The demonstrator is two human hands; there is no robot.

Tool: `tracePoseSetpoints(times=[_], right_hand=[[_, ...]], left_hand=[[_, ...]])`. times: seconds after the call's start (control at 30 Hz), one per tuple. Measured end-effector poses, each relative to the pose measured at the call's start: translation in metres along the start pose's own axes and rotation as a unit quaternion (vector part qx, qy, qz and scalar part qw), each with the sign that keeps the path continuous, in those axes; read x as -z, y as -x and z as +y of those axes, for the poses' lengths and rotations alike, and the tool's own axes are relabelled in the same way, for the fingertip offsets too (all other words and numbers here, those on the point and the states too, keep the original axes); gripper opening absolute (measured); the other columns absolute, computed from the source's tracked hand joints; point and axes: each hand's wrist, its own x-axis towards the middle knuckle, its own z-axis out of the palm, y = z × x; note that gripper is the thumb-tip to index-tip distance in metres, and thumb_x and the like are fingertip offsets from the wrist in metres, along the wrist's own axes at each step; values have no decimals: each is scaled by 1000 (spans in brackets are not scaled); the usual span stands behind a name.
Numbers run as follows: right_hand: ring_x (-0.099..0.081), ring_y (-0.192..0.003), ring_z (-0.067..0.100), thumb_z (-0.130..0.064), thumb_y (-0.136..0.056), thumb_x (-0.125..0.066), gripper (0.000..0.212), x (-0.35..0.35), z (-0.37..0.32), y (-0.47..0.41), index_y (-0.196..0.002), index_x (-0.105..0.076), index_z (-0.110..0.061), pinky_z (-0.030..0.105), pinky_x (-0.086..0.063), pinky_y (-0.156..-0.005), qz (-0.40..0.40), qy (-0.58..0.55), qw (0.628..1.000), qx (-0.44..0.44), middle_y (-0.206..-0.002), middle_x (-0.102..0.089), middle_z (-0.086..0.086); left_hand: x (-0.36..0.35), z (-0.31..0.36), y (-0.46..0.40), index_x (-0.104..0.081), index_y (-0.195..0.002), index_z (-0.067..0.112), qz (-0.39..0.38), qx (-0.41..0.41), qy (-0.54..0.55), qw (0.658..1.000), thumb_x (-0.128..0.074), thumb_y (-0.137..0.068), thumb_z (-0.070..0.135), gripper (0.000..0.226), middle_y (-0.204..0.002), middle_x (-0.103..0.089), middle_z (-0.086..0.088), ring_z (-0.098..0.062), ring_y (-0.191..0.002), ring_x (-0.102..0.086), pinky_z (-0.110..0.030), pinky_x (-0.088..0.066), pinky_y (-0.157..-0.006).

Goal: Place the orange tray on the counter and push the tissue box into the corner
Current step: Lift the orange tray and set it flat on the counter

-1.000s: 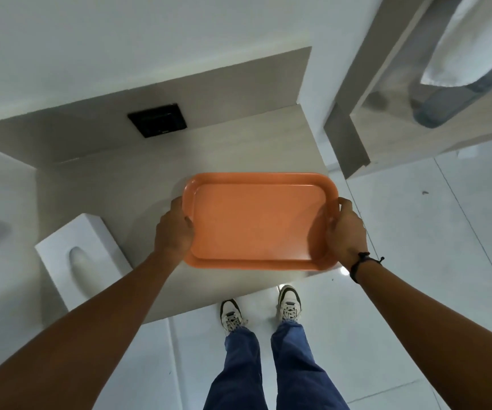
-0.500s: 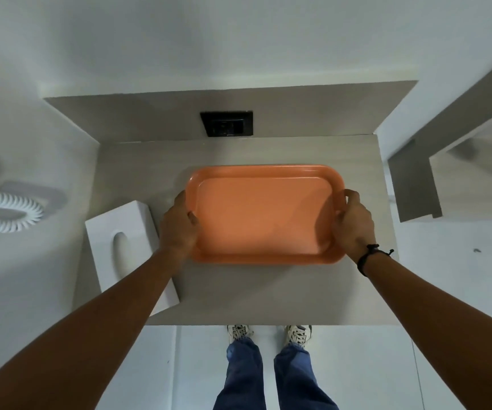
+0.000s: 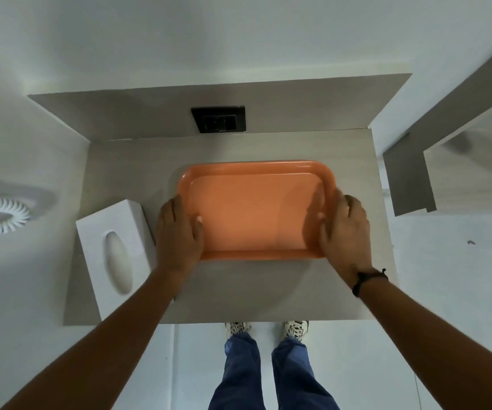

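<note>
Two hands frame the orange tray (image 3: 253, 208), which lies at the centre of the frame on the pale wood-grain surface (image 3: 138, 164), apparently flat on it, though whether its underside has fully touched down cannot be told. The left hand (image 3: 179, 232) is curled over the tray's left short edge with the thumb inside the rim, and the right hand (image 3: 343, 229) grips the right short edge the same way, a dark wristband (image 3: 368, 278) behind it. Just left of the left hand, nearly touching it, stands the white tissue box (image 3: 114, 250), lying at a slight angle along the lower left part of the surface with its near end close to the front edge. The back left corner, below the dark wall socket (image 3: 218, 119) and to its left, is bare. One risk, as I judge it, is that the left hand, drawn back from the tray, knocks the box toward the front edge, since the two sit so close. Another is that a push on the box's near end alone would swing it round rather than slide it straight, wedging it against the tray's left edge or the side wall. The tray placement looks nearly finished; the box push is not yet begun.
</note>
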Motion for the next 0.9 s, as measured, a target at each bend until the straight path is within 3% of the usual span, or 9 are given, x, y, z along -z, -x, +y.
tracePoseSetpoints(times=[0.07,0.17,0.3,0.53,0.9], right_hand=[[-50,-141,45,-32,-108,-48,64,-5,4,32,-167,-30,-13,59,-48,-114,7,46,996,76,-159,-44,25],[-28,-163,42,-38,-111,-44,75,-19,14,78,-174,-9,-19,56,-32,-130,-50,75,987,133,-178,-24,20],[-8,-168,33,-38,-112,-36,74,-31,26,110,-174,-2,-17,51,-19,-134,-100,103,974,176,-184,-10,12],[-21,-165,42,-28,-114,-34,64,-30,26,111,-169,-20,3,52,-25,-132,-123,152,962,192,-179,-20,22],[-13,-167,42,-28,-115,-43,69,-34,13,71,-170,-13,2,53,-20,-135,-147,144,963,172,-181,-14,22]], left_hand=[[-9,1,34,-33,-164,-1,-5,-48,0,999,-46,-107,38,70,-167,-40,-24,-42,-158,-33,-55,-31,-129],[-25,-8,91,-24,-169,1,-41,-115,-39,992,-47,-109,42,76,-178,-21,-19,-36,-168,-11,-54,-20,-135],[-33,-22,131,-15,-171,2,-87,-130,-90,984,-37,-109,54,83,-180,-9,-16,-34,-168,-6,-51,-19,-134],[-38,-26,131,-10,-171,1,-99,-131,-112,980,-42,-108,55,89,-181,-5,-18,-34,-168,-4,-49,-17,-134],[-34,-15,87,-17,-169,-4,-103,-120,-132,978,-36,-106,57,90,-178,-14,-24,-40,-166,-14,-52,-20,-134]])
